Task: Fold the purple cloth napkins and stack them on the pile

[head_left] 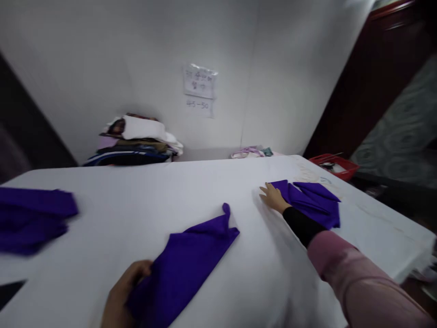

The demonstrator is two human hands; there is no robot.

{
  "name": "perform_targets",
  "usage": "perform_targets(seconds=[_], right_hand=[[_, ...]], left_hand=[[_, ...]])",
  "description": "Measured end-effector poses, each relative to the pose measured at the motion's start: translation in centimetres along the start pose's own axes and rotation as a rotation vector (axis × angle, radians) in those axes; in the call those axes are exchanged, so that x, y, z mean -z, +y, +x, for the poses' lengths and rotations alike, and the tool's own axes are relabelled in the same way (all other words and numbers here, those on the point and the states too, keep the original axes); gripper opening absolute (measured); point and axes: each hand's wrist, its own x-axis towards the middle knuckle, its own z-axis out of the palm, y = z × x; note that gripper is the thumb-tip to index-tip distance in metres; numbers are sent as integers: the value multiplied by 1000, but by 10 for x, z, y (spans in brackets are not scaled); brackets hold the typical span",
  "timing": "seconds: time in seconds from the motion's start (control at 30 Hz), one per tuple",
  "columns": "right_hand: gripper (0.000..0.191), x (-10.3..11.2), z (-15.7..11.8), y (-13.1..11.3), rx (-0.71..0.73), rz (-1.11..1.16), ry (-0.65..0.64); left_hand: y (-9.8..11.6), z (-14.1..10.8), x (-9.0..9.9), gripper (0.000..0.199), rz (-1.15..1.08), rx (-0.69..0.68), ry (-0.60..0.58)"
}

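Observation:
My left hand [126, 291], at the bottom left of centre, is closed on the near end of a purple cloth piece [191, 255] that stretches away over the white table [136, 196]. To the right, my right hand [274, 197] has its fingers spread beside the left edge of a second purple cloth [312, 202], which lies in overlapping layers. Whether the fingertips touch that cloth or only the table is hard to tell. At the far left another purple cloth [30, 218] lies on the table, blurred.
Folded clothes [136, 136] are piled behind the table at the left. More fabric [252, 152] lies beyond its back edge. A red basket [344, 168] stands past the right edge. Paper signs [200, 84] hang on the wall. A dark object [10, 291] is at lower left.

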Motion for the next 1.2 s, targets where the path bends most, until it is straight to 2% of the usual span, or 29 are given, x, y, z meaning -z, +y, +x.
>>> perform_targets(seconds=[0.03,0.07,0.17,0.27,0.33,0.37,0.43,0.5,0.53,0.6,0.7,0.8,0.87,1.0,1.1,1.2], right_hand=[[47,1,-6,-18,85,63,-12],[48,3,-14,-38,187,146,-34],[56,5,-47,-100,548,457,-152],[71,1,-76,-149,778,462,-265],[74,-6,-86,-169,828,385,-276],[70,-10,-88,-176,825,350,-265],[52,-16,-89,-184,807,304,-235],[30,-19,-90,-186,786,311,-214],[26,-18,-90,-186,764,338,-202],[25,-14,-93,-183,698,426,-152],[22,-3,-99,-176,576,592,-6],[23,5,-103,-169,412,792,106],[25,7,-104,-166,285,962,75],[28,12,-106,-167,82,1256,-165],[28,18,-103,-169,71,1369,-258],[29,22,-90,-163,99,1390,-191]], left_hand=[[1,0,2,14,-41,5,-62],[3,0,3,15,-76,22,-75],[9,-2,0,15,-206,54,-31],[10,-7,-5,13,-323,78,21],[9,-11,-5,14,-360,80,53],[7,-12,-5,15,-377,79,67],[5,-13,-3,17,-424,83,90],[4,-13,-1,19,-492,98,114],[4,-13,0,20,-524,106,124],[7,-11,4,21,-571,117,142],[15,-9,14,20,-607,128,168],[23,-9,25,20,-640,133,181],[27,-10,29,25,-713,162,165],[28,-10,28,25,-924,345,109],[23,-5,24,26,-926,401,104],[18,-1,22,30,-891,414,100]])
